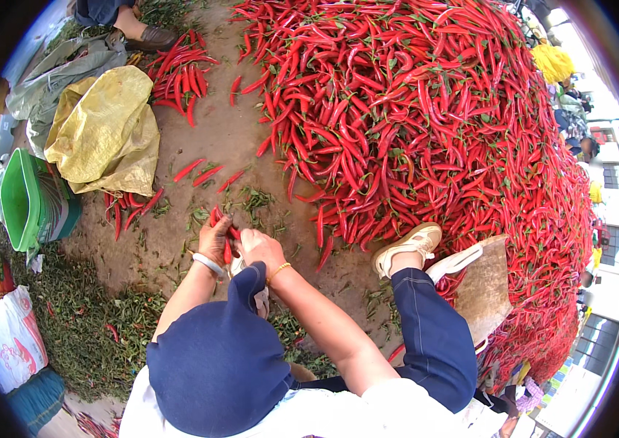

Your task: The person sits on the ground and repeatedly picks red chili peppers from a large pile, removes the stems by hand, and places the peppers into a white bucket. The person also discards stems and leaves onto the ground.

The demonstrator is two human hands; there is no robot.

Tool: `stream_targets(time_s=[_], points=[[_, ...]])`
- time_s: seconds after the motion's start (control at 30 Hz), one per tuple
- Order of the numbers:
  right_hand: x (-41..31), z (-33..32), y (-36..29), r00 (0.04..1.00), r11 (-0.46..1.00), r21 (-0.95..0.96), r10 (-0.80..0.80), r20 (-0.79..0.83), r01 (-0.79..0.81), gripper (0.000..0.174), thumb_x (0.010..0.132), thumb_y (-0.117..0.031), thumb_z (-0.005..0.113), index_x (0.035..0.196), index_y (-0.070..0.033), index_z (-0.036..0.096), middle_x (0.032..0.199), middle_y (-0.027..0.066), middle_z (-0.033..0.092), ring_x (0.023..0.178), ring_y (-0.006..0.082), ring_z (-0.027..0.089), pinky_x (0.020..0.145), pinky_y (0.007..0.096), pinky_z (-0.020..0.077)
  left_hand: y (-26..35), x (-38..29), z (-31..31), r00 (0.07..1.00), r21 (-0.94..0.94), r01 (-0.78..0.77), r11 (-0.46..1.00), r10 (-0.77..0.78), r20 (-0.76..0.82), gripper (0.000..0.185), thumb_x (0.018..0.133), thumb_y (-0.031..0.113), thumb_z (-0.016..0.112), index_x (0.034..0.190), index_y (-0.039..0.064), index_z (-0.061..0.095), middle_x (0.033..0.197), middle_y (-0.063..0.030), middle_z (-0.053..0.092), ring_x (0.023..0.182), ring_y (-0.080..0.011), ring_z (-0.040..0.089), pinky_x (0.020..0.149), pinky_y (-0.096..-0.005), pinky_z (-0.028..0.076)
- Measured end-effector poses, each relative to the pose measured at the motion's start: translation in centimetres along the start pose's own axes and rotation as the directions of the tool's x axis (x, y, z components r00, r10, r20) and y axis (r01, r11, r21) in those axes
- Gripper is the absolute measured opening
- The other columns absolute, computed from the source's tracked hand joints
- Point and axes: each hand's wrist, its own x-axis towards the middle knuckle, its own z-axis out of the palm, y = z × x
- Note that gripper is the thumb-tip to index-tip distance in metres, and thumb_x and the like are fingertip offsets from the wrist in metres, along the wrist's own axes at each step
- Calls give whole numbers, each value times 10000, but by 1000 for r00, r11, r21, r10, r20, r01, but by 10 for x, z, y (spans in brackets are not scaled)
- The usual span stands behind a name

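Observation:
My left hand (214, 239), with a pale bangle at the wrist, grips a few red chili peppers (227, 253) over the bare floor. Close against it, my right hand (260, 249) has its fingers curled at the end of a red chili pepper between the two hands. A beaded bracelet (278, 272) circles the right wrist. The right fingertips are partly hidden. Just beyond the hands lie loose chili peppers (207, 176) and bits of green leaf and stem (256, 200).
A huge heap of red chili peppers (386, 120) rises ahead and right. At left are a yellow woven sack (106, 126), a green bucket (19, 202) and leafy trimmings (95, 328). A board (484, 290) leans beside my right leg. Another person's shoe (151, 39) shows far left.

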Motion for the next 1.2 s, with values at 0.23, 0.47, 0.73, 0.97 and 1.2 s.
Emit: stream_targets(time_s=[0.23,0.47,0.73,0.97,1.2], points=[[-65,-23,68,983,980,138,-128,-129,146,203,930,-245,530,952,-43,547,939,190,612,901,399,620,735,466,516,-10,0,-6,985,-315,162,935,-170,2,194,896,214,638,745,114,570,614,-37,592,394,-156,503,340,-292,413],[-49,-30,124,821,861,-119,418,-388,-495,257,867,-199,655,969,-3,523,1024,211,602,865,407,648,719,500,542,-22,-12,20,932,-158,298,941,-251,262,158,877,217,713,875,94,615,713,-40,647,485,-145,559,404,-279,437],[-48,-23,133,760,798,6,577,-301,-603,286,867,-214,648,994,11,526,1017,264,606,876,454,623,747,518,516,-15,-24,27,874,-221,355,908,-239,422,130,910,214,677,898,107,604,712,-8,635,516,-150,564,469,-299,483],[-46,-14,79,915,914,358,299,-272,-192,283,917,-278,602,919,-12,504,829,295,615,780,484,601,640,554,457,-21,-11,31,953,-148,202,968,-159,258,196,895,230,708,1005,97,615,775,-41,665,481,-160,563,412,-292,450],[-77,-43,52,999,977,-214,-5,34,12,164,878,-199,540,860,-36,553,816,180,683,824,333,697,649,441,560,-45,-12,47,982,74,96,993,-106,154,205,836,161,738,966,91,595,795,-38,640,638,-176,614,565,-325,516]])
